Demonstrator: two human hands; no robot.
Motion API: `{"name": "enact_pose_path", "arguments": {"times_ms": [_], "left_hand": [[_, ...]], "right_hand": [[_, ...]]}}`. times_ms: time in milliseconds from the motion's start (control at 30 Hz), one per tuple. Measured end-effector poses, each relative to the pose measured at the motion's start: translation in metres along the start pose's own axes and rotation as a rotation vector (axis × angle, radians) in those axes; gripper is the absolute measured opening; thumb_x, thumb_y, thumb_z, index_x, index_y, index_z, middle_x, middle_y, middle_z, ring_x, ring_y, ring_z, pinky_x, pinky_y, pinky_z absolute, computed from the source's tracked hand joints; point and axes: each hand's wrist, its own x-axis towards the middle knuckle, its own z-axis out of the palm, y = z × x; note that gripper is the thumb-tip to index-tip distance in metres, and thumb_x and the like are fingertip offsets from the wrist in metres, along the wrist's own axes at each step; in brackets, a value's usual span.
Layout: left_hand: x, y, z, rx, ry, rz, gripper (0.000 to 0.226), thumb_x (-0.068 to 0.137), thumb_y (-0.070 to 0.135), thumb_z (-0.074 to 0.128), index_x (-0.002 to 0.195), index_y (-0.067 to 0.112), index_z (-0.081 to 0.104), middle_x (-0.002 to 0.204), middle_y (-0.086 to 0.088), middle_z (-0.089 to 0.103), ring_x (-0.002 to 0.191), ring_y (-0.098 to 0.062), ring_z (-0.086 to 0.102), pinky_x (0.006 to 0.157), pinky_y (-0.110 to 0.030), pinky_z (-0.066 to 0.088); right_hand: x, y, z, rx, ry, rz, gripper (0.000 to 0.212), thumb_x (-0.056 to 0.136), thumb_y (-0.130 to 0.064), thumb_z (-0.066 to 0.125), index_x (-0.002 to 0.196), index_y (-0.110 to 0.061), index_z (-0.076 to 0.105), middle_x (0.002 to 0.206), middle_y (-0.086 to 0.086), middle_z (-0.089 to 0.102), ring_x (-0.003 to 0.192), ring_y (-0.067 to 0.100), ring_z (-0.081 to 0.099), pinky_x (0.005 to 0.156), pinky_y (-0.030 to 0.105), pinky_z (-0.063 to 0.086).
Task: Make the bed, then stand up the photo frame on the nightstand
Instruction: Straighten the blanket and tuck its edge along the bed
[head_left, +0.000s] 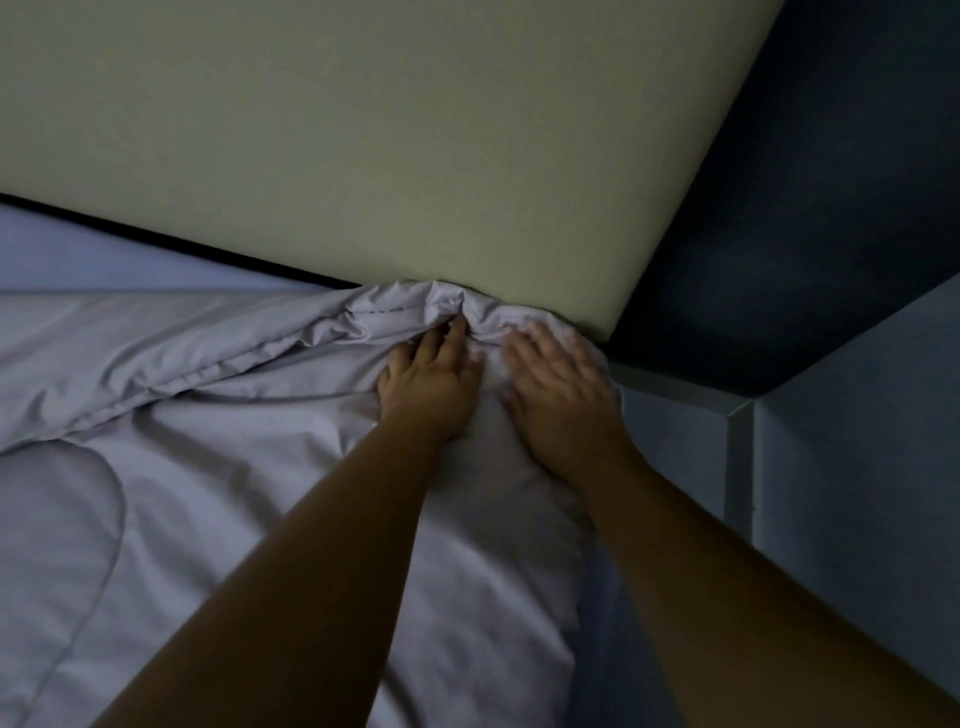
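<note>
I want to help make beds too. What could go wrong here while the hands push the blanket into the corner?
The blanket is bunched in thick folds by the headboard, so it may stay lumpy. Both the left hand and the right hand press flat near the corner, so fingertips could get pinched against the headboard. The room is dim, so wrinkles are easy to miss.

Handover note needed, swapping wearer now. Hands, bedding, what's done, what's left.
Left hand: palm down on the quilt, fingertips pushing into the bunched corner at the headboard.
Right hand: open and flat on the same corner, beside the left.
Quilt covers most of the bed; its top edge is folded and wrinkled, with bare sheet showing above it.
Done: quilt pulled up to the head end.
Left: flatten the corner and top edge. Nightstand and photo frame are out of view, so that step looks untouched.
</note>
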Motion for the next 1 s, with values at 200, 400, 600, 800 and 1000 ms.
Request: {"name": "enact_pose_path", "arguments": {"times_ms": [200,400,600,800,1000], "left_hand": [[-0.017,-0.007,-0.003,0.004,0.06,0.051,0.056,0.095,0.057,0.013,0.149,0.044,0.005,0.161,0.011,0.009,0.148,-0.023,0.01,0.119,-0.042,0.01],[-0.03,-0.014,0.002,-0.079,0.141,0.108,0.054,0.098,0.049,0.017,0.15,0.039,0.006,0.161,0.011,0.008,0.149,-0.017,0.009,0.12,-0.039,0.008],[-0.054,-0.027,0.004,0.004,0.177,0.098,0.057,0.096,0.051,0.011,0.151,0.036,0.005,0.162,0.009,0.007,0.15,-0.015,0.003,0.119,-0.033,-0.002],[-0.081,-0.049,-0.001,0.005,0.136,0.03,0.054,0.1,0.048,0.015,0.151,0.035,0.006,0.162,0.009,0.003,0.15,-0.014,-0.002,0.12,-0.034,-0.004],[-0.111,-0.071,0.004,0.009,0.164,-0.005,0.054,0.1,0.048,0.015,0.151,0.035,0.006,0.162,0.009,0.003,0.15,-0.016,-0.003,0.121,-0.036,-0.004]], "right_hand": [[0.0,-0.01,-0.007,-0.057,-0.213,0.226,0.057,0.092,-0.04,0.033,0.13,-0.003,0.054,0.14,0.01,0.052,0.139,0.025,0.034,0.116,0.044,0.003],[-0.007,-0.035,-0.001,0.181,-0.315,0.367,0.075,0.086,-0.046,0.005,0.143,-0.007,0.035,0.149,0.013,0.038,0.139,0.027,0.031,0.117,0.04,0.012],[-0.003,-0.041,-0.016,0.19,-0.381,0.587,0.058,0.099,-0.037,0.024,0.148,-0.006,0.018,0.157,0.014,0.019,0.145,0.025,0.013,0.119,0.038,-0.001],[-0.033,-0.067,-0.015,0.203,-0.295,0.608,0.059,0.095,-0.035,0.022,0.144,-0.004,0.031,0.154,0.014,0.028,0.144,0.026,0.021,0.118,0.038,0.008],[-0.038,-0.104,-0.031,0.278,-0.339,0.654,0.06,0.098,-0.038,0.024,0.146,-0.002,0.024,0.156,0.015,0.021,0.146,0.025,0.012,0.118,0.037,0.0]]}}
